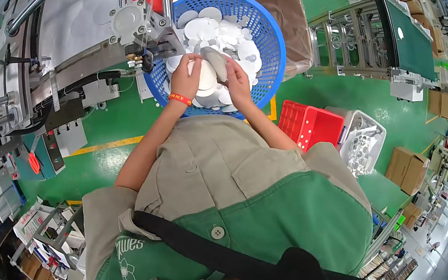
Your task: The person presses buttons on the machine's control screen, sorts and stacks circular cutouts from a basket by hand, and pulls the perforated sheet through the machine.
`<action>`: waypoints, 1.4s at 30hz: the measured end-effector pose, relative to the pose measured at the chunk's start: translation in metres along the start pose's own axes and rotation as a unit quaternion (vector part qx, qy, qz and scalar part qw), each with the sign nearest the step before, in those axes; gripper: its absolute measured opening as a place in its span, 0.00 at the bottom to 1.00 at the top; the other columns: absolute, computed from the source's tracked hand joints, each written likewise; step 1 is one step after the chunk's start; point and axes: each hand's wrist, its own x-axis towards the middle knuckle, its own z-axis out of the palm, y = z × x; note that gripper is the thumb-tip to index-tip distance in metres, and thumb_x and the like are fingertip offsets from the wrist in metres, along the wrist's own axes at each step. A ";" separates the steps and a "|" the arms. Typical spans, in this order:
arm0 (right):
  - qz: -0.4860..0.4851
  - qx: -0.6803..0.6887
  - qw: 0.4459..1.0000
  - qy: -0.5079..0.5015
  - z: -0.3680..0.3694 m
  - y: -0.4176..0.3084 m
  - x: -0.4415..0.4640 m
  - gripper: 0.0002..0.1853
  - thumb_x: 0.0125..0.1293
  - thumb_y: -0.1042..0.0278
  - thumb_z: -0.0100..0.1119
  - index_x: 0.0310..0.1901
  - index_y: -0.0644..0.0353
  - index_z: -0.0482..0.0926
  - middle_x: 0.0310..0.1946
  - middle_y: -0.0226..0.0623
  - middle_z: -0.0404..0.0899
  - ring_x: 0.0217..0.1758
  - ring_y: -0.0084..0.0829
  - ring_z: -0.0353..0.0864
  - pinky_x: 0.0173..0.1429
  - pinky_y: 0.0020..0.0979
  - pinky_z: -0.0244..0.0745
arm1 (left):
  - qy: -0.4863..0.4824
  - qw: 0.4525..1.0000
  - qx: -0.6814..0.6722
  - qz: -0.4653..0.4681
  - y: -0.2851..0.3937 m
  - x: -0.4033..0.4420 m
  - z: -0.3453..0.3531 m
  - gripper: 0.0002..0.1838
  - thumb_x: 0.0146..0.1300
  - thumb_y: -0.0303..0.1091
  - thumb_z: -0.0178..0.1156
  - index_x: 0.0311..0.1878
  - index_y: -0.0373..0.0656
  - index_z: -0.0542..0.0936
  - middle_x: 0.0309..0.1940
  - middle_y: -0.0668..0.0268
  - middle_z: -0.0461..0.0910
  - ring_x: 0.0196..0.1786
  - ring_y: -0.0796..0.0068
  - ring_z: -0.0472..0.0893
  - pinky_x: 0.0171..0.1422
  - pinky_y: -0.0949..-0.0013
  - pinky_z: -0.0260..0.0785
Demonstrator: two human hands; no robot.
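Observation:
Over a round blue plastic basket [277, 35], my left hand [187, 80] is closed on the edge of a cream-white disc [205, 77]. Its wrist wears an orange band. My right hand [238, 84] pinches a tilted grey-white disc [216, 62] between thumb and fingers; whether it is one disc or a few together I cannot tell. Both discs are close to each other, in front of my body. Beneath them, many loose white and grey discs [230, 30] of several sizes lie heaped in the basket.
At the left stands a metal machine [127, 24] reaching to the basket's rim. Behind the basket is a large lined brown box [287, 16]. A red crate [307, 122] and a white bin [380, 132] with scraps sit at the right, near a green conveyor [407, 34].

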 end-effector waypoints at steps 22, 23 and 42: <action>-0.362 -0.775 0.408 0.320 -0.093 -0.214 0.099 0.26 0.58 0.66 0.60 0.59 0.59 0.71 0.63 0.49 0.67 0.66 0.53 0.64 0.68 0.45 0.59 | -0.100 0.862 -0.229 -0.442 -0.082 -0.036 -0.059 0.25 0.61 0.40 0.58 0.62 0.51 0.69 0.51 0.70 0.74 0.52 0.72 0.75 0.54 0.70 0.65; -0.368 -0.675 0.592 0.242 -0.096 -0.190 0.098 0.25 0.59 0.64 0.60 0.59 0.58 0.72 0.62 0.48 0.68 0.66 0.50 0.65 0.67 0.41 0.60 | -0.068 0.857 -0.254 -0.442 -0.090 -0.035 -0.061 0.24 0.61 0.39 0.58 0.61 0.50 0.69 0.51 0.70 0.74 0.52 0.71 0.75 0.55 0.69 0.65; 0.260 -0.439 0.856 0.088 -0.131 0.125 0.049 0.29 0.43 0.55 0.73 0.38 0.75 0.79 0.29 0.47 0.82 0.24 0.35 0.82 0.26 0.33 0.77 | -0.144 0.912 -0.014 -0.385 -0.097 -0.004 0.021 0.39 0.45 0.52 0.72 0.54 0.31 0.75 0.51 0.54 0.78 0.51 0.68 0.79 0.54 0.68 0.72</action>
